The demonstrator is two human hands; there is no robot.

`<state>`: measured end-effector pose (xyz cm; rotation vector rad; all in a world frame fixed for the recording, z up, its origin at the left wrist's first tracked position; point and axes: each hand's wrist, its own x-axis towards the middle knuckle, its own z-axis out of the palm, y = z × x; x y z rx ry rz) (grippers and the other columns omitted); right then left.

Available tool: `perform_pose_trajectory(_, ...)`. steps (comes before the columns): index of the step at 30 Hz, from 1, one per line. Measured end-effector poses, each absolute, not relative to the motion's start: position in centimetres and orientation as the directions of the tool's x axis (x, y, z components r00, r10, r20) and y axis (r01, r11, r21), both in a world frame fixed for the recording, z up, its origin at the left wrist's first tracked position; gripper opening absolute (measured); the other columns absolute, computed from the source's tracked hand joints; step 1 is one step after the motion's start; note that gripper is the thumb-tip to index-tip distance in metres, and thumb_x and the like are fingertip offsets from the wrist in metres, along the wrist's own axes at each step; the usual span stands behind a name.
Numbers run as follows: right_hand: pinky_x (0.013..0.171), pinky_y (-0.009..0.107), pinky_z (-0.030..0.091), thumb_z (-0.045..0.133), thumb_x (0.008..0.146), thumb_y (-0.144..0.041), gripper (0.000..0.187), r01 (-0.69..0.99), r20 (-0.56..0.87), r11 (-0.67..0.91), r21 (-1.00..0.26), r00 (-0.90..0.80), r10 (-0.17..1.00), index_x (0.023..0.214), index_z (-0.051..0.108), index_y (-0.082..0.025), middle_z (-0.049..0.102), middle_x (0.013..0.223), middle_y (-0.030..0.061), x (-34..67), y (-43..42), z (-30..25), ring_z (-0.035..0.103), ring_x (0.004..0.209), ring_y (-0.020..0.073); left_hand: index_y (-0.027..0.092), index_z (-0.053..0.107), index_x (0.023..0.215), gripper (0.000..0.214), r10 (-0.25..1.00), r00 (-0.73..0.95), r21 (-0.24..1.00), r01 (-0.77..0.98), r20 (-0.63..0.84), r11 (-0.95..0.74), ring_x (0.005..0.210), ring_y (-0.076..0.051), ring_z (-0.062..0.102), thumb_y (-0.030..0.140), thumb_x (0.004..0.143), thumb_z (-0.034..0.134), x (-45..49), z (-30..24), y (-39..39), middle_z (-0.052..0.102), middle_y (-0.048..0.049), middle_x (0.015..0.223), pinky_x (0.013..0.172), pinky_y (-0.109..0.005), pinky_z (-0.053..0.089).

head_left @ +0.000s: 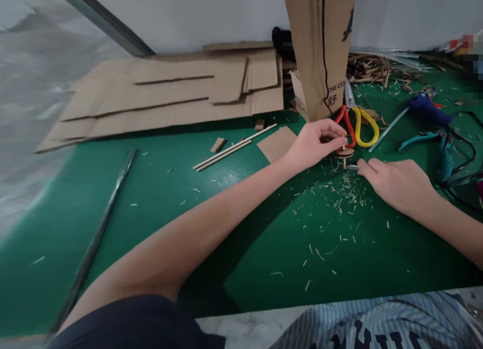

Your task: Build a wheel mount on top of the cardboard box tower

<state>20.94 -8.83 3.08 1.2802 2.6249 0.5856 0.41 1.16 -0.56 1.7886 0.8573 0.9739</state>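
Observation:
My left hand [315, 142] pinches the upper end of a thin wooden stick [344, 163] that passes through a small round cardboard disc [344, 152]. The stick's lower end points down toward the green tabletop. Closed around a small knife, my right hand [396, 180] holds the metal blade [352, 167] against or very near that lower end; the knife's handle is hidden in my fingers. Pale curled shavings [350, 190] lie scattered beneath both hands. A square cardboard piece [277, 144] lies partly behind my left wrist.
Scissors [367, 127] with red and yellow handles lie beyond my hands, beside an upright cardboard box [320, 52]. To the right are a blue glue gun [430, 109], teal-handled pliers [446, 160] and black cable. Thin sticks [226, 154] and stacked cardboard sheets [169, 95] lie to the left.

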Motion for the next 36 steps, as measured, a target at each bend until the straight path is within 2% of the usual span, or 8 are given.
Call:
perform_pose_trajectory(4, 0.048, 0.032, 0.01, 0.043, 0.096, -0.009, 0.032, 0.72, 0.043, 0.56, 0.411, -0.628, 0.777, 0.117, 0.067, -0.011, 0.068, 0.076, 0.0048, 21.3, -9.0, 2.5, 0.052, 0.048, 0.0137, 0.016, 0.064, 0.091, 0.01, 0.868, 0.439, 0.921, 0.188, 0.232, -0.342, 0.079, -0.013, 0.071, 0.023, 0.085, 0.067, 0.4, -0.4, 1.0, 0.074, -0.004, 0.085, 0.07, -0.024, 0.057)
perform_pose_trajectory(9, 0.049, 0.032, 0.01, 0.043, 0.099, -0.014, 0.027, 0.728, 0.111, 0.546, 0.415, -0.636, 0.764, 0.101, 0.07, -0.014, 0.067, 0.071, 0.0033, 21.4, -8.5, 2.3, 0.051, 0.05, 0.0125, 0.015, 0.064, 0.089, 0.009, 0.872, 0.44, 0.932, 0.176, 0.215, -0.318, 0.079, -0.012, 0.071, 0.022, 0.084, 0.068, 0.5, -0.1, 0.9, 0.075, -0.0046, 0.086, 0.071, -0.024, 0.057)
perform_pose_trajectory(14, 0.05, 0.03, 0.011, 0.038, 0.105, -0.029, 0.037, 0.758, 0.136, 0.537, 0.37, -0.616, 0.776, 0.095, 0.072, -0.017, 0.065, 0.068, 0.0015, 21.6, -8.0, 2.6, 0.047, 0.049, 0.0111, 0.015, 0.065, 0.09, 0.011, 0.869, 0.442, 0.936, 0.152, 0.222, -0.317, 0.081, -0.013, 0.072, 0.023, 0.084, 0.067, 0.4, -0.1, 0.9, 0.075, -0.0054, 0.088, 0.074, -0.025, 0.058)
perform_pose_trajectory(17, 0.05, 0.03, 0.012, 0.032, 0.107, -0.036, 0.045, 0.775, 0.147, 0.522, 0.356, -0.598, 0.788, 0.103, 0.072, -0.017, 0.068, 0.072, 0.0023, 21.7, -7.6, 2.6, 0.047, 0.049, 0.0108, 0.014, 0.065, 0.092, 0.012, 0.86, 0.461, 0.942, 0.131, 0.218, -0.309, 0.083, -0.014, 0.073, 0.023, 0.085, 0.066, 0.4, -0.1, 0.9, 0.076, -0.0065, 0.089, 0.076, -0.026, 0.059)
perform_pose_trajectory(24, 0.05, 0.031, 0.01, 0.036, 0.105, -0.028, 0.036, 0.807, 0.17, 0.449, 0.384, -0.54, 0.824, 0.105, 0.071, -0.019, 0.066, 0.072, 0.0015, 21.0, -7.2, 2.0, 0.044, 0.047, 0.0109, 0.014, 0.065, 0.096, 0.012, 0.863, 0.465, 0.954, 0.109, 0.198, -0.278, 0.086, -0.015, 0.075, 0.022, 0.087, 0.063, 0.4, -0.5, 0.9, 0.077, -0.0068, 0.09, 0.08, -0.028, 0.061)
perform_pose_trajectory(30, 0.049, 0.032, 0.008, 0.041, 0.1, -0.018, 0.028, 0.757, 0.075, 0.523, 0.392, -0.593, 0.802, 0.098, 0.069, -0.016, 0.065, 0.071, 0.0028, 20.5, -8.2, 2.0, 0.042, 0.045, 0.0118, 0.014, 0.065, 0.096, 0.011, 0.863, 0.47, 0.958, 0.106, 0.188, -0.267, 0.088, -0.017, 0.075, 0.022, 0.088, 0.062, 0.4, -0.5, 0.9, 0.077, -0.0074, 0.09, 0.08, -0.029, 0.061)
perform_pose_trajectory(33, 0.049, 0.032, 0.007, 0.042, 0.097, -0.013, 0.028, 0.744, 0.117, 0.521, 0.418, -0.613, 0.781, 0.097, 0.07, -0.016, 0.064, 0.069, 0.0018, 20.6, -8.2, 2.2, 0.045, 0.046, 0.0122, 0.014, 0.065, 0.095, 0.011, 0.862, 0.469, 0.957, 0.105, 0.191, -0.27, 0.087, -0.016, 0.075, 0.022, 0.087, 0.062, 0.4, -0.4, 0.9, 0.077, -0.0076, 0.09, 0.079, -0.028, 0.061)
perform_pose_trajectory(36, 0.05, 0.031, 0.009, 0.042, 0.096, -0.012, 0.029, 0.755, 0.189, 0.49, 0.436, -0.609, 0.77, 0.105, 0.07, -0.016, 0.064, 0.07, 0.0018, 20.9, -7.8, 2.2, 0.045, 0.048, 0.0118, 0.014, 0.065, 0.095, 0.012, 0.864, 0.467, 0.956, 0.119, 0.186, -0.269, 0.086, -0.015, 0.075, 0.023, 0.087, 0.063, 0.4, -0.2, 0.8, 0.077, -0.0074, 0.09, 0.079, -0.028, 0.061)
